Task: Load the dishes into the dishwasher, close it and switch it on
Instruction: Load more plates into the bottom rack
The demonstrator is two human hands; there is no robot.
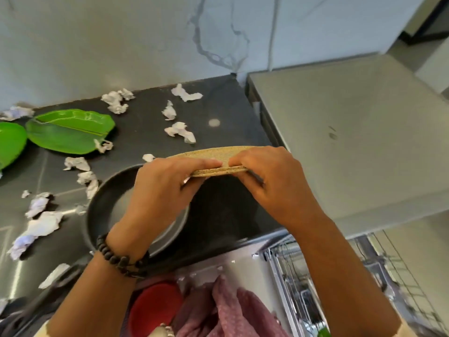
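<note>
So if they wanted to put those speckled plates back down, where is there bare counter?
Bare dark counter lies between the grey pan and the steel unit, under the speckled plates. Left of the pan is crowded with crumpled paper and green plates.

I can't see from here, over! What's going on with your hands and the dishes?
Both hands, left and right, grip speckled tan plates above counter. Dark pan below, untouched. Dishwasher rack open, lower right. Paper scraps litter counter; path clear.
</note>
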